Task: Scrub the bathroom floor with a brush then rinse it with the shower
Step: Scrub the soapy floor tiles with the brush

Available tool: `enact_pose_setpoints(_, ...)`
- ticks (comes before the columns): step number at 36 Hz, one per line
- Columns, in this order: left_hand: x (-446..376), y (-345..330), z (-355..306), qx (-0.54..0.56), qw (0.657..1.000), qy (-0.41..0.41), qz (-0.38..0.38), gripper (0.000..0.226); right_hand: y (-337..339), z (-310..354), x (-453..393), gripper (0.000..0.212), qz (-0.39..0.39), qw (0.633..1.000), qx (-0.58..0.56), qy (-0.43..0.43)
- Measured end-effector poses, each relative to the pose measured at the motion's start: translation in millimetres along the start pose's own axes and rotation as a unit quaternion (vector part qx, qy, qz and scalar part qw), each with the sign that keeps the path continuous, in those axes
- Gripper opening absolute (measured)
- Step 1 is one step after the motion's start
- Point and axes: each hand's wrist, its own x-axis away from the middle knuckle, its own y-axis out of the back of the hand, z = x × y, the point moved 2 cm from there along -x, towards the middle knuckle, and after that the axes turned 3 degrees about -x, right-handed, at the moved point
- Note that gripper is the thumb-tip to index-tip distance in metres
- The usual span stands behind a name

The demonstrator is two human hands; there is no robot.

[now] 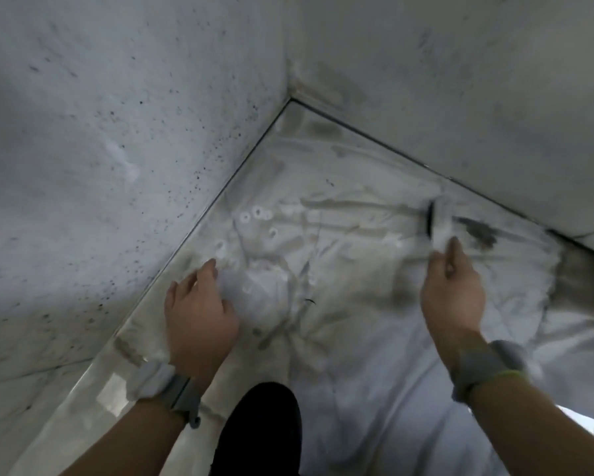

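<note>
A crumpled white sheet (350,269) with brownish stains and small ring marks covers the bathroom floor in the corner. My right hand (451,290) grips a white scrub brush (439,223), its dark bristle edge facing left, held on the sheet near the right wall. My left hand (199,310) is down on the sheet near the left wall, fingers curled into a bunched fold of it. The frame is blurred, so the left hand's hold is not sharp. No shower head is in view.
Two grey speckled walls (117,149) meet at a corner (292,94) with grime along the base joints. A dark smear (479,231) lies right of the brush. My black-clad leg (257,431) is at the bottom centre. Both wrists carry grey bands.
</note>
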Motion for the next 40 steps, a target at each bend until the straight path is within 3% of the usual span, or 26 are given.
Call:
enact_pose_setpoints(2,-1.7,3.7,6.6,0.034,0.999,0.019,-0.011,0.069,-39.6,27.9,43.6,0.051,0.119,0.988,0.028,0.098)
enact_pose_setpoints(4,-2.5,8.6,11.7,0.049,0.998,0.03,-0.035,0.068,-80.8,41.3,91.5,0.05,0.232,0.944,0.084,0.218)
enact_pose_setpoints(7,-5.0,18.9,23.7,0.051,0.993,0.052,-0.089,0.049,-123.4,55.8,137.3,0.051,0.325,0.858,0.128,0.377)
enact_pose_setpoints(10,-4.0,22.3,34.9,0.043,0.993,0.069,-0.083,0.053,-131.6,60.8,111.0,0.054,0.377,0.788,0.154,0.461)
enact_pose_setpoints(12,-4.3,21.2,43.2,0.03,0.994,0.075,-0.068,0.056,-122.0,64.7,63.4,0.058,0.358,0.823,0.14,0.418)
enact_pose_setpoints(15,-2.1,18.6,42.6,0.016,0.997,0.057,-0.039,0.059,-91.8,69.6,-22.7,0.053,0.2,0.948,0.136,0.208)
enact_pose_setpoints(16,-1.7,17.4,41.4,0.024,0.997,0.061,-0.03,0.061,-86.0,73.0,-38.5,0.052,0.147,0.972,0.109,0.145)
enact_pose_setpoints(18,-2.4,13.7,40.6,0.057,0.995,0.077,-0.018,0.063,-86.1,83.1,-37.3,0.052,0.126,0.984,0.078,0.095)
enact_pose_setpoints(19,0.1,9.7,38.1,0.073,0.994,0.078,-0.018,0.064,-89.3,87.9,-20.5,0.052,0.152,0.977,0.093,0.119)
enact_pose_setpoints(21,0.1,6.4,41.3,0.096,0.992,0.08,-0.032,0.064,-112.6,99.0,28.1,0.05,0.206,0.935,0.115,0.266)
enact_pose_setpoints(23,0.7,5.2,46.6,0.124,0.988,0.079,-0.052,0.061,-130.1,101.2,73.5,0.051,0.3,0.854,0.14,0.401)
enact_pose_setpoints(26,2.0,7.0,53.3,0.133,0.985,0.08,-0.074,0.055,-150.5,99.5,79.2,0.062,0.404,0.752,0.201,0.481)
enact_pose_setpoints(28,7.5,6.8,55.1,0.089,0.991,0.056,-0.087,0.055,-152.5,107.0,45.4,0.076,0.386,0.76,0.188,0.488)
enact_pose_setpoints(30,11.8,6.7,56.8,0.055,0.995,0.043,-0.07,0.056,-150.5,122.3,-12.9,0.069,0.331,0.827,0.198,0.409)
enact_pose_setpoints(32,14.5,7.5,56.9,0.037,0.997,0.043,-0.052,0.055,-139.5,141.8,-68.6,0.061,0.222,0.914,0.166,0.297)
enact_pose_setpoints(34,13.0,9.3,55.4,0.027,0.998,0.043,-0.037,0.052,-133.7,160.2,-79.4,0.055,0.159,0.943,0.141,0.258)
enact_pose_setpoints(37,14.4,7.5,52.6,0.03,0.998,0.041,-0.041,0.048,-140.9,161.1,-17.2,0.05,0.211,0.895,0.146,0.366)
enact_pose_setpoints(40,15.9,7.4,53.0,0.023,0.998,0.035,-0.048,0.045,-152.0,140.8,56.4,0.049,0.329,0.76,0.174,0.533)
